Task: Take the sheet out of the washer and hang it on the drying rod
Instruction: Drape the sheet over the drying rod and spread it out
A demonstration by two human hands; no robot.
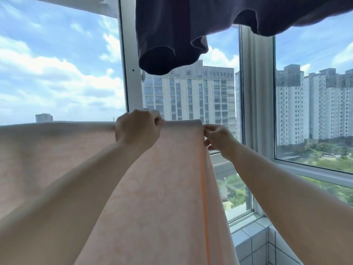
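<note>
A pale peach sheet (172,178) with an orange stripe near its right edge hangs draped over a horizontal rod that the cloth hides. It spreads left across the view and falls toward me. My left hand (137,129) is closed over the top fold of the sheet. My right hand (217,138) pinches the sheet's right edge just below the fold. Both arms reach forward and up.
A dark purple garment (172,35) hangs overhead, just above and behind my hands. White window frames (129,83) and glass stand right behind the sheet. A tiled sill (256,240) runs at the lower right. Tall buildings show outside.
</note>
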